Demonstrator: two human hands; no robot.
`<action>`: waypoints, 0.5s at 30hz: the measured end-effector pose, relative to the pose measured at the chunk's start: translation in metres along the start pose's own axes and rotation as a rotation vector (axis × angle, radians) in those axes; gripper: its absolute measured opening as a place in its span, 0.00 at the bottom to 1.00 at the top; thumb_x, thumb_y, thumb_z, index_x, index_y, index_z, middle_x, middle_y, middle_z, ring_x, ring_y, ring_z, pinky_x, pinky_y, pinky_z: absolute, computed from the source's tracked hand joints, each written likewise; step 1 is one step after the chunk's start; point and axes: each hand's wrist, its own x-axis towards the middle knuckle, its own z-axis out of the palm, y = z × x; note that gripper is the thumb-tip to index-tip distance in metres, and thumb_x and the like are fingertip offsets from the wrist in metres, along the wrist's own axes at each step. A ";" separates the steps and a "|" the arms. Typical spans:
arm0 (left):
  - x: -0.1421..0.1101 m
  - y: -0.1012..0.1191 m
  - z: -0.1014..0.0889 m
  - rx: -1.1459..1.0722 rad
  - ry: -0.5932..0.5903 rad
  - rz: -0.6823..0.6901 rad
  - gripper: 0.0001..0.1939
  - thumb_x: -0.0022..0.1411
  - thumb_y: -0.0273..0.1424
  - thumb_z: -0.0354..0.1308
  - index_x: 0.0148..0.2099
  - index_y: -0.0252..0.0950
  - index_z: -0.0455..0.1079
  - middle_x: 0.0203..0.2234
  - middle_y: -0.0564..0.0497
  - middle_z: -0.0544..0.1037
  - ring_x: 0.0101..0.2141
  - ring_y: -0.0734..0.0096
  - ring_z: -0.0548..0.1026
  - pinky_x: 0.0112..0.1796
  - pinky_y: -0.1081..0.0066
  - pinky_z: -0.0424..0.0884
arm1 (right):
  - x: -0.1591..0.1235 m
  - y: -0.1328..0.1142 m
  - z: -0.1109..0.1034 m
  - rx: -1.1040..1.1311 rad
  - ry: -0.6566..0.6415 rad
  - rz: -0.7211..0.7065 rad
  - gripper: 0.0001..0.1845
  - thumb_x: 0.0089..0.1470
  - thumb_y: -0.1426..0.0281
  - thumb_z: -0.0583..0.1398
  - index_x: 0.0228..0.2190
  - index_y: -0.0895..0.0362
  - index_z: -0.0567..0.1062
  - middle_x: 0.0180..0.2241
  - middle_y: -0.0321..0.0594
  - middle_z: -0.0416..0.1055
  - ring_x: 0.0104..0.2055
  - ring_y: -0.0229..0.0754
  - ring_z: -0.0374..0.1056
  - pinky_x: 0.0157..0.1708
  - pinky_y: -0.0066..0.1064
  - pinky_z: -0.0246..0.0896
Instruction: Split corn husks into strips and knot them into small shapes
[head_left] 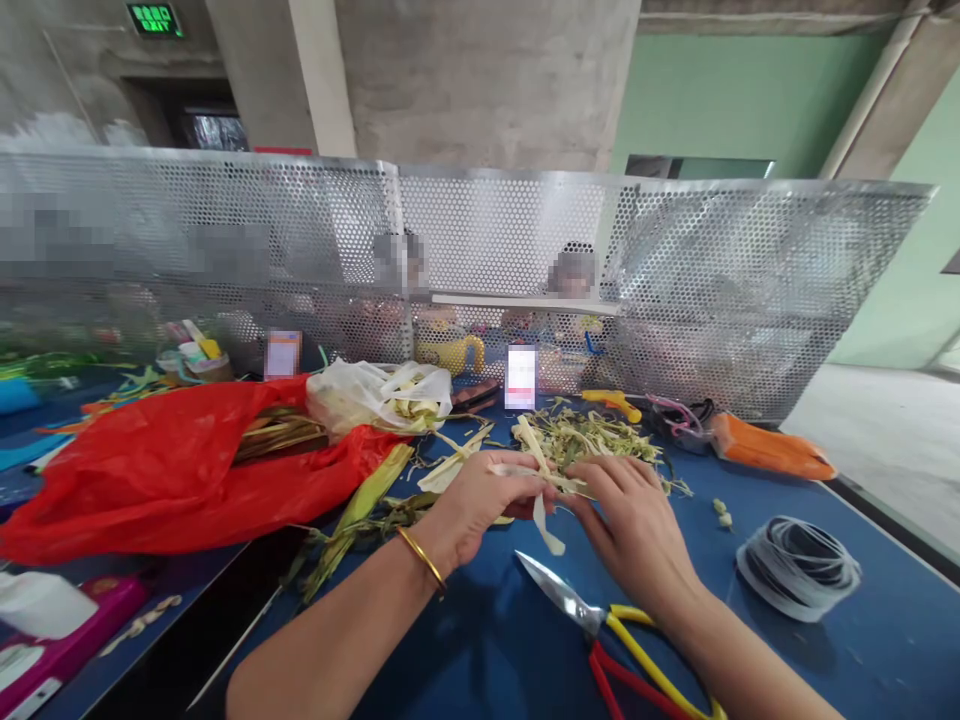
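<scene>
Pale corn husk strips (pixel 553 535) cross between my two hands above the blue table. My left hand (pixel 480 500), with a gold bangle (pixel 421 562) at the wrist, is closed and pinches the strips. From the other side my right hand (pixel 630 515) closes its thumb and fingers on the end of a strip. Scissors (pixel 562 592) with one red and one yellow handle lie just below, partly behind my right forearm. Behind my hands sits a heap of dried husk scraps (pixel 592 438). My fingertips partly hide where the strips meet.
A red plastic bag (pixel 165 470) holding dried stalks lies left, beside a white bag (pixel 382 390) of husks. A coil of grey strip (pixel 799 568) and an orange packet (pixel 772 447) are at right. A lit phone (pixel 521 377) stands before the perforated metal screen (pixel 510 230); people sit beyond.
</scene>
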 end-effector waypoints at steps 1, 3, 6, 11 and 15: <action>0.000 0.001 -0.001 -0.001 0.007 -0.010 0.15 0.43 0.31 0.67 0.36 0.34 0.75 0.26 0.48 0.79 0.29 0.66 0.77 0.36 0.66 0.71 | 0.000 0.001 0.001 0.055 -0.066 0.038 0.12 0.62 0.66 0.52 0.31 0.55 0.71 0.29 0.39 0.74 0.33 0.42 0.69 0.41 0.36 0.57; 0.000 0.001 -0.002 -0.022 0.021 -0.029 0.16 0.42 0.30 0.68 0.38 0.35 0.74 0.27 0.49 0.80 0.29 0.67 0.77 0.35 0.67 0.71 | -0.002 0.001 0.005 0.157 -0.142 0.098 0.17 0.64 0.67 0.49 0.24 0.55 0.67 0.22 0.35 0.70 0.28 0.38 0.67 0.39 0.32 0.57; 0.002 -0.001 -0.003 -0.080 -0.008 -0.071 0.14 0.46 0.30 0.66 0.37 0.35 0.73 0.30 0.48 0.80 0.29 0.69 0.77 0.32 0.71 0.71 | -0.005 -0.003 0.010 0.182 -0.135 0.160 0.18 0.64 0.68 0.48 0.23 0.55 0.64 0.21 0.34 0.69 0.27 0.38 0.66 0.36 0.30 0.56; 0.006 -0.011 0.001 -0.058 -0.030 -0.076 0.14 0.44 0.35 0.68 0.33 0.33 0.73 0.27 0.50 0.77 0.25 0.75 0.74 0.25 0.76 0.66 | -0.007 -0.011 0.014 0.187 -0.140 0.148 0.16 0.63 0.69 0.48 0.24 0.55 0.64 0.21 0.35 0.69 0.27 0.37 0.65 0.35 0.28 0.54; 0.007 -0.016 0.007 0.018 0.055 0.027 0.12 0.46 0.36 0.67 0.29 0.33 0.73 0.20 0.53 0.74 0.23 0.77 0.71 0.27 0.76 0.66 | -0.008 -0.014 0.017 0.188 -0.121 0.140 0.16 0.62 0.70 0.49 0.22 0.55 0.65 0.19 0.34 0.68 0.25 0.37 0.63 0.31 0.27 0.54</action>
